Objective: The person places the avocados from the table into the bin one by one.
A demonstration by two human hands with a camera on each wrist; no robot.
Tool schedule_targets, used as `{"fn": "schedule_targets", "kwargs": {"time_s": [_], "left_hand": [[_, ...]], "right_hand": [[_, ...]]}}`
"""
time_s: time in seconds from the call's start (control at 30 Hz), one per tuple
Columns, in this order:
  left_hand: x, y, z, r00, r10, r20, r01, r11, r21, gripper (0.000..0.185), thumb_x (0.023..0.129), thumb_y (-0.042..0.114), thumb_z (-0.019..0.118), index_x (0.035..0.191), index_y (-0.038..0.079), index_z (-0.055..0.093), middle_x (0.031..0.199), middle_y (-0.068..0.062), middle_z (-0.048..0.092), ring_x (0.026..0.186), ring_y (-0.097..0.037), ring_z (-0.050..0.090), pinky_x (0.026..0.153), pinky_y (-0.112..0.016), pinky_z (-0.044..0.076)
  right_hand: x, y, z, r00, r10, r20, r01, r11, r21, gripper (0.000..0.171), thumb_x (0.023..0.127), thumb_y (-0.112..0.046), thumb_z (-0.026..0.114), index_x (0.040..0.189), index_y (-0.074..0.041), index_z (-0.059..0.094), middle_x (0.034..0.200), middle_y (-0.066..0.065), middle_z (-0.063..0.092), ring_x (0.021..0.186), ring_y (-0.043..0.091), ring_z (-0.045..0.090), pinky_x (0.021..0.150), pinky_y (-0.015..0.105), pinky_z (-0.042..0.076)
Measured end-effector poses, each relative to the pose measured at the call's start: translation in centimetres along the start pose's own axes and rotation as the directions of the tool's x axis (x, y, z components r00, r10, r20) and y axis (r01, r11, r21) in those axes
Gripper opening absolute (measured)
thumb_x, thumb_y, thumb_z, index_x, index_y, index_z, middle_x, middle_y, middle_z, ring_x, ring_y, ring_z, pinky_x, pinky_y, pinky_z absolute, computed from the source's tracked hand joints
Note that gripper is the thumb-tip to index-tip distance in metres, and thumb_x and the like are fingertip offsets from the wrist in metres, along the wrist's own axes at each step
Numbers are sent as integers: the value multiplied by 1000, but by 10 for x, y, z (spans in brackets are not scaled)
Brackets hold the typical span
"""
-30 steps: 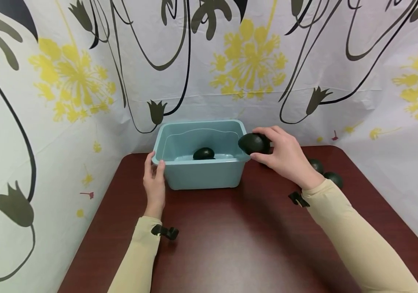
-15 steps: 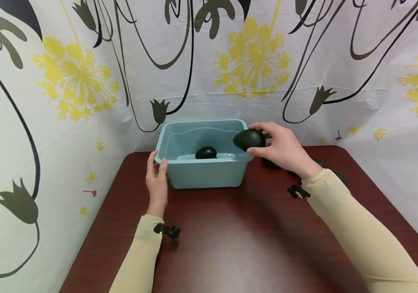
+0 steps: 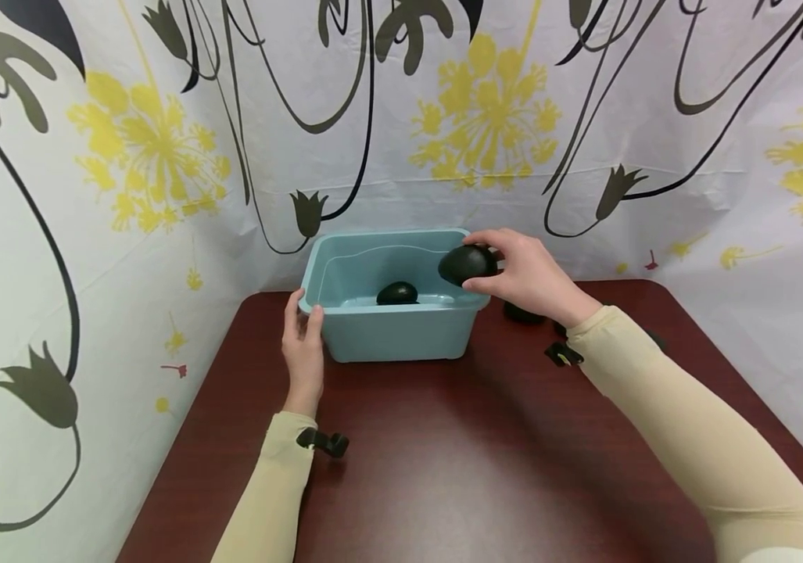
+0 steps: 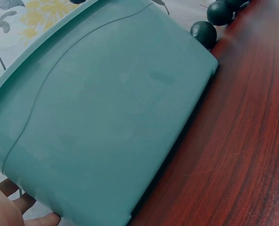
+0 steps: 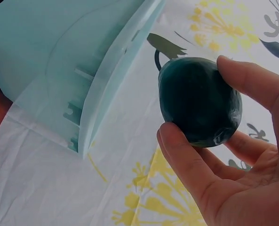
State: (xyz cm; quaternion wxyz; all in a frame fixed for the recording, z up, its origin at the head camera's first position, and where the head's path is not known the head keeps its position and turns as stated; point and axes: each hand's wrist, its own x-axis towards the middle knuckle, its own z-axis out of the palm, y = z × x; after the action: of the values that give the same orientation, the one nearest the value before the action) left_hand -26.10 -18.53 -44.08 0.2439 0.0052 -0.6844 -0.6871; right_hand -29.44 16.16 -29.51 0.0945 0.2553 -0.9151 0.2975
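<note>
R hand is pinching a glossy dark-green egg-shaped obj btwn thumb & fingertips, holding it in the air at the R end of the light-blue rectangular plastic bin, near the rim; can't tell if it's directly over the opening. L hand is gripping the bin's near-L corner, thumb on the front, fingers round the side. Inside the bin, a 2nd dark-green egg-shaped obj is lying low. R of the bin, more dark-green rounded objs are sitting on the red-brown wood-grain table, partly hidden by R hand & arm in head view. Behind & L of the bin, white grey-and-yellow floral cloth is hanging.
</note>
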Motion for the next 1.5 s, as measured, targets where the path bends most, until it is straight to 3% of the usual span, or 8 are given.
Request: {"fn": "schedule_targets", "kwargs": {"time_s": [0.2, 0.4, 0.6, 0.97, 1.13, 1.37, 1.5], "left_hand": [[0, 2, 1, 1000, 8, -2, -8, 1000, -2, 53, 103, 34, 58, 153, 21, 42, 151, -14, 45, 130, -24, 48, 106, -50, 39], [-1, 1, 1, 1000, 15, -2, -15, 1000, 6, 54, 103, 35, 59, 153, 21, 43, 148, -6, 48, 129, -20, 49, 106, -47, 39], [0, -1, 3, 1000, 10, -5, -10, 1000, 0, 54, 103, 34, 59, 153, 22, 42, 151, -15, 45, 130, -24, 49, 106, -50, 38], [0, 0, 2, 1000, 9, -2, -9, 1000, -7, 54, 103, 35, 59, 153, 22, 43, 152, -15, 44, 130, -23, 49, 106, -49, 39], [0, 1, 3, 1000, 9, -9, -9, 1000, 1, 53, 103, 35, 59, 153, 22, 43, 152, -14, 43, 131, -23, 48, 106, -49, 39], [0, 1, 2, 1000, 0, -12, 0, 1000, -1, 53, 103, 35, 59, 152, 23, 44, 149, -1, 46, 131, -19, 48, 106, -46, 40], [0, 1, 2, 1000, -2, -5, 2, 1000, -5, 54, 103, 36, 59, 152, 23, 43, 149, 0, 47, 131, -18, 48, 106, -45, 40]], "right_hand": [[8, 1, 2, 998, -23, 52, 24, 999, -21, 64, 83, -39, 83, 139, -25, 58, 133, -1, 55, 108, 24, 55, 87, 44, 48], [18, -3, 2, 995, -48, 91, 53, 997, -52, 64, 83, -37, 84, 140, -24, 57, 133, 0, 55, 108, 22, 55, 86, 43, 48], [27, -5, 4, 990, -58, 129, 68, 995, -77, 63, 83, -33, 85, 139, -21, 58, 129, 1, 57, 103, 20, 55, 83, 40, 48], [43, 2, 15, 980, -27, 195, 42, 996, -75, 60, 83, -32, 84, 137, -21, 60, 128, 2, 59, 104, 19, 57, 79, 38, 50], [51, 3, 22, 973, -7, 230, 26, 997, -77, 59, 84, -33, 84, 137, -21, 60, 125, 3, 60, 96, 20, 59, 76, 38, 50], [61, 8, 35, 958, 27, 284, -1, 996, -91, 58, 84, -32, 83, 136, -19, 61, 121, 6, 63, 92, 22, 60, 74, 39, 48], [66, 14, 43, 952, 24, 304, 2, 996, -84, 58, 85, -32, 83, 136, -16, 61, 120, 9, 64, 94, 23, 60, 76, 40, 48]]}}
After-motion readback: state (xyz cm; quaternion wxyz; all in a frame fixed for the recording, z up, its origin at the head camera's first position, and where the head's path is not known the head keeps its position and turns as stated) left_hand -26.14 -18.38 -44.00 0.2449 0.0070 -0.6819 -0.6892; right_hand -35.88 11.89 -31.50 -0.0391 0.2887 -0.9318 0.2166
